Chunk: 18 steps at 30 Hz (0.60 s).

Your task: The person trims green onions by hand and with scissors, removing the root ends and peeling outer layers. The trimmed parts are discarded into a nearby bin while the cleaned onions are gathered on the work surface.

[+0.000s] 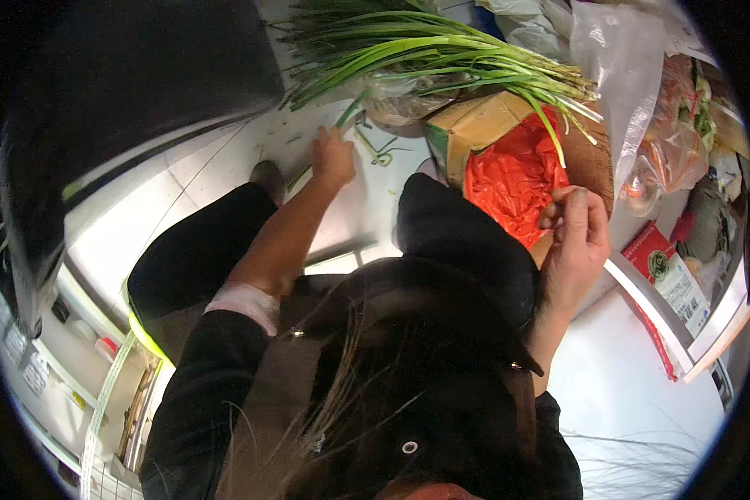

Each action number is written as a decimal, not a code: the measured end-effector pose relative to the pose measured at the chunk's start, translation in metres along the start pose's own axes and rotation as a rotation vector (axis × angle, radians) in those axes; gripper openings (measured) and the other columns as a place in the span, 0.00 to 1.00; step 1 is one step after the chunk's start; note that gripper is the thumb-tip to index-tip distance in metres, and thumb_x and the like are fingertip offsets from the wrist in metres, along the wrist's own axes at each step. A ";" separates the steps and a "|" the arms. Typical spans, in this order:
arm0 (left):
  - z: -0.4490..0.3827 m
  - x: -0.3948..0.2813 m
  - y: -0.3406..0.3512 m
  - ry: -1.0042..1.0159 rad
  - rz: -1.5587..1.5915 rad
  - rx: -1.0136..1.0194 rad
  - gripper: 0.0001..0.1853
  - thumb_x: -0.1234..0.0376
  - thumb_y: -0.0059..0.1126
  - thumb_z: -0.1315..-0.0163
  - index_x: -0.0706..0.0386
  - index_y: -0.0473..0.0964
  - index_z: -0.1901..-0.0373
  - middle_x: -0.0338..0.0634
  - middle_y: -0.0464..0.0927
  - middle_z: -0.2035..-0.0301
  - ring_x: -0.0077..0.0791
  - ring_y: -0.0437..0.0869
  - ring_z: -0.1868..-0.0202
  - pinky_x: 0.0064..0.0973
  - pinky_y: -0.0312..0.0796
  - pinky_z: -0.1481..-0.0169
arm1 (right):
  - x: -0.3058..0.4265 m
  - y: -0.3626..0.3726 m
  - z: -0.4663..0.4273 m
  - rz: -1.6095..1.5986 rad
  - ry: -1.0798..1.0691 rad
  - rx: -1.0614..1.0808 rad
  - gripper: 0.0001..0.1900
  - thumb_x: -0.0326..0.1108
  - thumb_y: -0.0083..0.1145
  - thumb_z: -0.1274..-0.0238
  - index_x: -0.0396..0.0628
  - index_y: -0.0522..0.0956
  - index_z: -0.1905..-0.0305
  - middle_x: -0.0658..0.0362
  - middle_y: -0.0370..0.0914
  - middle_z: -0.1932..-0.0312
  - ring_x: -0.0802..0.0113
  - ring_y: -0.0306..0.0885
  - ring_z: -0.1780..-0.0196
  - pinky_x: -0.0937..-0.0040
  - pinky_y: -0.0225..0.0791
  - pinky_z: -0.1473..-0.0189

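My left hand [333,157] is closed around a green onion [351,111], whose green part sticks out above the fist and below it. Over at the right, my right hand [578,228] is raised beside a red plastic bag [506,181], thumb and fingers bent together; whether anything small is between them cannot be told. The red bag lines an open cardboard box [478,119]. Across the top of the box lies a large bunch of green onions [450,53], roots to the right. Cut or torn green scraps [381,153] lie on the floor near my left hand.
A clear plastic bag [406,103] sits beside the box. Bagged produce [669,150] and a red and white printed package [665,275] are on a shelf at the right. A large dark object [162,69] fills the upper left. Shelving [103,406] stands at the lower left.
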<state>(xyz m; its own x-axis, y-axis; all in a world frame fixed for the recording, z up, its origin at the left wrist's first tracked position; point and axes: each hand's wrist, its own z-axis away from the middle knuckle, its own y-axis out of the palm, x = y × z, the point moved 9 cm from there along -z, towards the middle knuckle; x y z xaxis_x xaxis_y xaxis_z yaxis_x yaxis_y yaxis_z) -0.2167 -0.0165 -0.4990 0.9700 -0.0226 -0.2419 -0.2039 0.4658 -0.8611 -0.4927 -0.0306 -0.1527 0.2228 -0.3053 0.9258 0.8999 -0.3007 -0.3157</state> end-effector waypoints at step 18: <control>0.018 -0.173 -0.250 0.618 0.892 -0.284 0.18 0.67 0.58 0.35 0.62 0.80 0.44 0.53 0.76 0.40 0.45 0.77 0.38 0.35 0.67 0.31 | -0.004 0.015 -0.010 0.378 -0.194 -0.017 0.18 0.30 0.64 0.35 0.36 0.76 0.43 0.58 0.77 0.53 0.77 0.75 0.59 0.75 0.71 0.57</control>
<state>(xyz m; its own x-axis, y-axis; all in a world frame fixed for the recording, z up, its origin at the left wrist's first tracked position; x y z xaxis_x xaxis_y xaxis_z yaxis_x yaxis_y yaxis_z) -0.3315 -0.1132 -0.2338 0.2458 -0.2537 -0.9355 -0.8924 0.3177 -0.3206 -0.4842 -0.0430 -0.1636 0.6039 -0.2219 0.7656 0.7355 -0.2152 -0.6425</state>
